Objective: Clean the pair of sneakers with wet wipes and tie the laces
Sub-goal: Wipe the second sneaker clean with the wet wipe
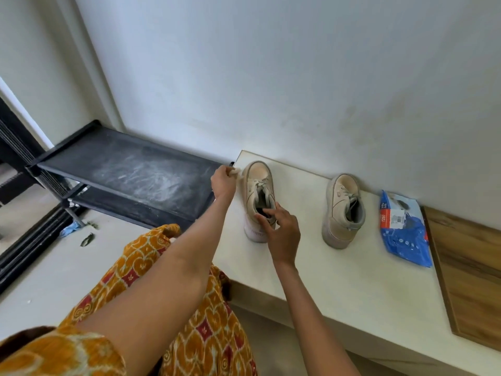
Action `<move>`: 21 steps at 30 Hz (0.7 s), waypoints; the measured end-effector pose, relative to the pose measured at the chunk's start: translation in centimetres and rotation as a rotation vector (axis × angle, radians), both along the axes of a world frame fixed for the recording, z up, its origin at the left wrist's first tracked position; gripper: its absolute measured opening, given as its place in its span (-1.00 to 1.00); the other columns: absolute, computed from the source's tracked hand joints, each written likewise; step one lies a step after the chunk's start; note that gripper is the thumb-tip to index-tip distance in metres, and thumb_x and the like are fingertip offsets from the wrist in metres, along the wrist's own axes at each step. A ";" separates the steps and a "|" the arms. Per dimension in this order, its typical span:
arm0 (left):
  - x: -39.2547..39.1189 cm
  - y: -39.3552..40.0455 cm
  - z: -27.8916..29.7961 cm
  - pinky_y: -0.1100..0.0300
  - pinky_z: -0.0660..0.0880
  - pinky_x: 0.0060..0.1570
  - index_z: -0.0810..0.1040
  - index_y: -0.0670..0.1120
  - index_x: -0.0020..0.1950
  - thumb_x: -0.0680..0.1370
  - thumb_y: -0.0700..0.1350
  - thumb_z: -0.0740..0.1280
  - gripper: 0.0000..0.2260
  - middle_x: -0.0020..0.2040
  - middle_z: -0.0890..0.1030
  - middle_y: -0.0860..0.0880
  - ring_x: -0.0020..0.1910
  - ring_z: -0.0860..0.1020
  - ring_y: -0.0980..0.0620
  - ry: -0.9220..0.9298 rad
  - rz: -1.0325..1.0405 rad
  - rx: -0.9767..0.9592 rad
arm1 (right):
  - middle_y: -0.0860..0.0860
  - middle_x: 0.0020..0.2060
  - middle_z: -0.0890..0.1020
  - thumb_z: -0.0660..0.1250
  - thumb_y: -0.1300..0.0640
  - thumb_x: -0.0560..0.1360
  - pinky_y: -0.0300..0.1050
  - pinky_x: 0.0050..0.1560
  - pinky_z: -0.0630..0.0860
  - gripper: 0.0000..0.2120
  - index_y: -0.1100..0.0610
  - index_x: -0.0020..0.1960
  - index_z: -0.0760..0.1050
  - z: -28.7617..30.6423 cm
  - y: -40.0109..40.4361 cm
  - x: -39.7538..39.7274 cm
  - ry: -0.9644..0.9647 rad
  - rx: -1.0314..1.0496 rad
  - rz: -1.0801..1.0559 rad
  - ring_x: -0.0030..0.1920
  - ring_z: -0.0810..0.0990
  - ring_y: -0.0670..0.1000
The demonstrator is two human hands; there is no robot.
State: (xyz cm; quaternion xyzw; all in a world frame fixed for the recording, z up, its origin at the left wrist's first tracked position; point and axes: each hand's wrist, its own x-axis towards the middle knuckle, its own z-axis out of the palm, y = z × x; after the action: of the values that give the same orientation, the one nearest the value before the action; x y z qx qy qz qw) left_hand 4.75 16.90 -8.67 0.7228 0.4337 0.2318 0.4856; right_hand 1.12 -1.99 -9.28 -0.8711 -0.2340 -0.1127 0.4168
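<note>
sneakers stand on the white tabletop [339, 289], toes to the wall. right hand [282, 234] grips the heel collar of the left sneaker [259, 196]; left hand [223, 183] pinches a wet wipe [235, 171] against its toe side. right of it, apart, stands the other sneaker [343, 210], then the blue wipes pack [404, 229].

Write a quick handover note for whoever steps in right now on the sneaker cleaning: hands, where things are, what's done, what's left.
Left hand: pinches a white wet wipe by the toe side of the left sneaker.
Right hand: grips that sneaker's collar at the heel, steadying it on the white counter.
Right sneaker: upright on the counter, untouched by either hand.
Wipes pack: blue, lying flat to the right of the sneakers, by the wall.
Done: a wipe is out and in hand.
Left: wipe both sneakers; laces on both look loose, so tie them.
</note>
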 end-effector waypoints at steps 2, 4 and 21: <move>0.0 -0.7 -0.9 0.20 0.48 0.04 0.62 -0.21 0.11 0.52 -0.31 0.24 -0.76 0.05 0.65 -0.15 0.06 0.59 -0.08 0.021 -0.104 0.038 | 0.04 0.07 0.66 0.45 -0.07 0.39 -0.27 -0.08 0.42 -0.75 0.07 -0.03 0.66 -0.2 0.3 0.0 -0.003 -0.010 -0.001 0.00 0.57 0.05; -0.6 -1.3 -1.5 0.25 0.48 0.07 0.63 -0.21 0.13 0.51 -0.36 0.24 -0.73 0.05 0.66 -0.15 0.07 0.60 -0.06 0.003 -0.138 0.037 | 0.02 0.09 0.65 0.45 -0.08 0.40 -0.27 -0.10 0.40 -0.76 0.05 -0.03 0.65 -0.3 0.5 -0.1 0.013 -0.011 -0.005 0.01 0.56 0.04; -9.8 -5.1 -0.9 0.19 0.43 -0.20 0.67 -0.19 -0.05 0.48 -0.24 0.39 -0.90 -0.12 0.67 -0.13 -0.15 0.58 -0.03 0.168 -0.506 0.173 | 0.00 0.06 0.64 0.36 -0.11 0.46 -0.17 -0.19 0.42 -0.70 0.07 0.06 0.61 1.6 0.9 -1.3 0.133 -0.117 -0.049 0.06 0.48 0.05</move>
State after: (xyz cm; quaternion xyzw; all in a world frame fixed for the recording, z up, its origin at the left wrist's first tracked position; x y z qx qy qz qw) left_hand -5.03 11.81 -9.59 0.8637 0.2566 0.0785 0.4267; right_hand -0.20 -1.08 -7.68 -0.9050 -0.1906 -0.0509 0.3768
